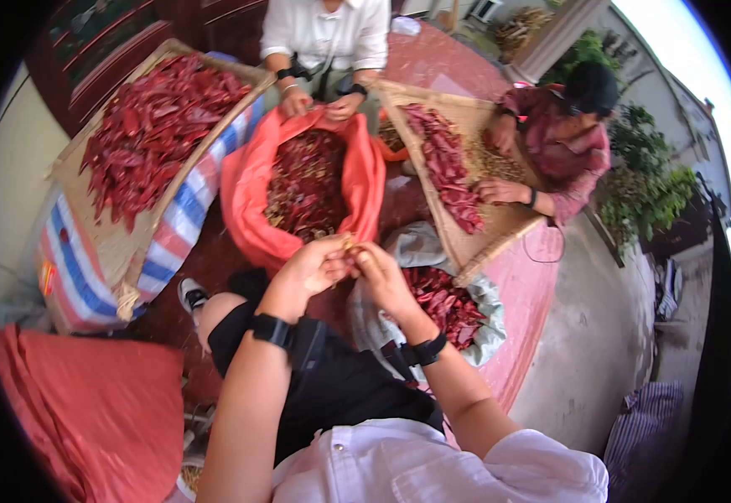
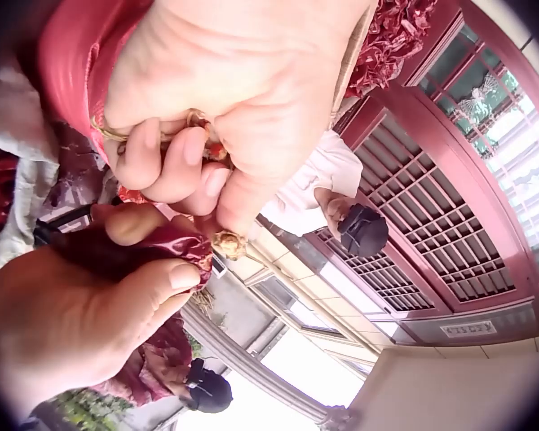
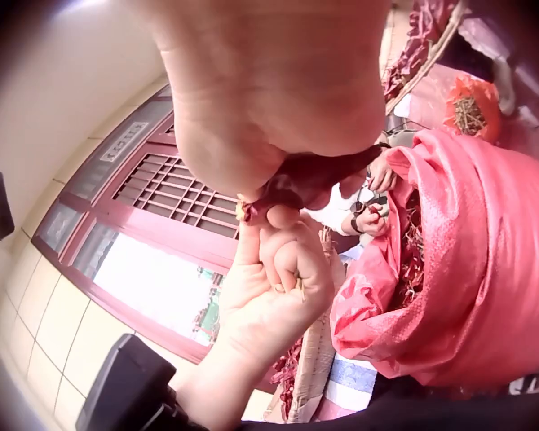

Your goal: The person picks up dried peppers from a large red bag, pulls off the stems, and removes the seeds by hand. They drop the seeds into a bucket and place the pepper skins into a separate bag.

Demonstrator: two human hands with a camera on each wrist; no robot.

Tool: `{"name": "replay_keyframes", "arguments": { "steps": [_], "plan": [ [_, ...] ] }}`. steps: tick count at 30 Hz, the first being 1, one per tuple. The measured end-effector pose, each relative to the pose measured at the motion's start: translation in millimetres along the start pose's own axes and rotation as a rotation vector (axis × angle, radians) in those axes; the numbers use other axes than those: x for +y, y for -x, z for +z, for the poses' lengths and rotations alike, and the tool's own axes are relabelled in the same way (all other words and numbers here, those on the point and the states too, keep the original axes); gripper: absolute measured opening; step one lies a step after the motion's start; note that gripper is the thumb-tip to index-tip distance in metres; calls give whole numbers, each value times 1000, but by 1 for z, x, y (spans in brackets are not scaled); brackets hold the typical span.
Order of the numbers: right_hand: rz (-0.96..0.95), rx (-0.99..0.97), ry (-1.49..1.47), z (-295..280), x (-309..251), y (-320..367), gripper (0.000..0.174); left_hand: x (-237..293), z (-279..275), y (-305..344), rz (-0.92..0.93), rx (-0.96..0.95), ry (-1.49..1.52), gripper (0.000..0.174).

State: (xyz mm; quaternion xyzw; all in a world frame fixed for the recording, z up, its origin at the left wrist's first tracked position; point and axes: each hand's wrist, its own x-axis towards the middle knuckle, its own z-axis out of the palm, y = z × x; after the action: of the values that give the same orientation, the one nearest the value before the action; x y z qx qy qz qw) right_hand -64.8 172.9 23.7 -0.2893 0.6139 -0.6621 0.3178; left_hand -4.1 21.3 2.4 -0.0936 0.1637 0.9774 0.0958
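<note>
In front of the lap, my left hand (image 1: 311,267) and right hand (image 1: 385,283) meet over the near rim of a red woven sack (image 1: 365,189). My right hand grips a dark red dried chili pepper (image 2: 166,247), its thumb along the stem end. The pale stem cap (image 2: 229,244) shows at the tip of my left thumb, which pinches there with the forefinger. Curled left fingers also hold thin chili stems (image 2: 198,119) against the palm. In the right wrist view, the chili lies partly hidden under my right hand (image 3: 278,108).
Dried chilies (image 1: 160,126) are heaped on a woven tray (image 1: 89,243) at left. A pale sack of chilies (image 1: 445,306) stands by my right forearm. Two people sit opposite, one in a white shirt (image 1: 328,33), one behind a triangular woven tray (image 1: 500,239). A red cloth (image 1: 89,411) lies at lower left.
</note>
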Motion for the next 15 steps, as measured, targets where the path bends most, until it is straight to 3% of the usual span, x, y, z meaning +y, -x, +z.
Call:
{"name": "replay_keyframes", "arguments": {
  "steps": [1,2,3,4,5,13,15],
  "plan": [
    [-39,-60,132,1,-14,2,27,-1,22,8,36,152,-87,9],
    [-23,-60,-31,4,-22,6,28,-6,12,3,101,223,-162,9],
    [-70,-46,69,-1,-11,4,25,-8,21,3,119,237,-185,7],
    [-120,-43,65,-3,1,2,22,-4,-1,-2,62,-21,-134,8],
    [-113,-55,11,-6,2,3,25,-6,7,-1,129,92,-144,11],
    [-180,43,194,-56,-2,40,26,-3,26,3,257,114,-52,15],
    [60,63,373,-77,-4,61,24,-5,29,4,258,140,-48,15]
  ]
}}
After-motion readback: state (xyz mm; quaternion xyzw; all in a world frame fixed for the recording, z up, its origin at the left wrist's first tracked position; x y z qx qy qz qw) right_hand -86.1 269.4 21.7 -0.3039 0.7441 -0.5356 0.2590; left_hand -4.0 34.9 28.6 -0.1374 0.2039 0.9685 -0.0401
